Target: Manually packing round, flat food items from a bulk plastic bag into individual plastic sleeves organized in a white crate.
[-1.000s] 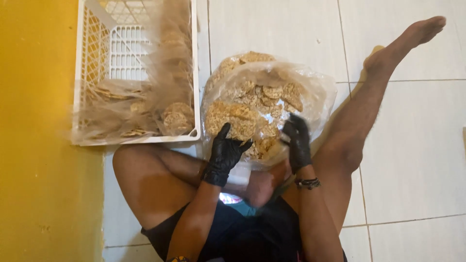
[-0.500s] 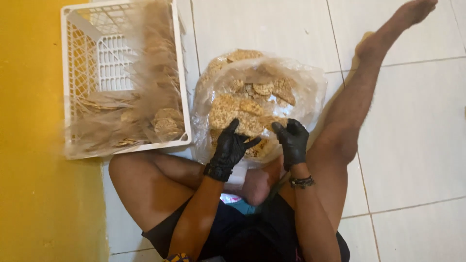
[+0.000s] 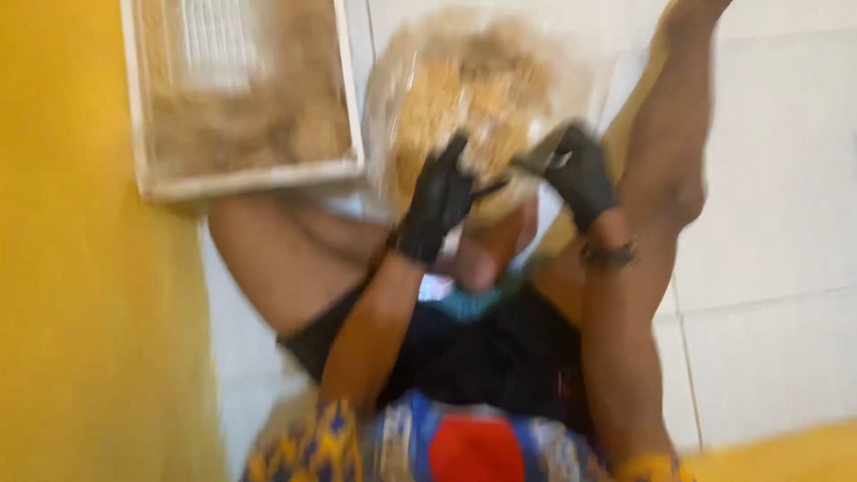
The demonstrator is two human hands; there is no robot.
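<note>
Both hands wear black gloves and meet at the near side of one clear plastic bag (image 3: pixel 482 98) that sits on the white tiled floor (image 3: pixel 768 357) between the person's spread legs. Left hand (image 3: pixel 437 201) lies with fingers spread against the near wall of the bag, pressed to the plastic; the blur hides whether it pinches the film or only rests on it, so I cannot tell its grip. Right hand (image 3: pixel 580 174) is curled at the bag's near right edge, and a fold of plastic seems to run between the two hands, yet the frame is too smeared to say if the fingers are clamped on it. One dark band (image 3: pixel 607 256) circles the right wrist.

Nearest the camera shows patterned cloth in blue, yellow and red (image 3: pixel 464 446), then dark shorts (image 3: pixel 500 348). Two bare legs frame the work: the left knee bent low toward the yellow wall (image 3: pixel 89 312), the right leg stretched up toward the far right edge of the floor.

Inside the bag is a heap of tan, flat pieces, too blurred to count. Beyond the left knee, just beside the bag, stands one white plastic crate (image 3: pixel 241 94) holding pale brown stuff, set against the yellow wall.
</note>
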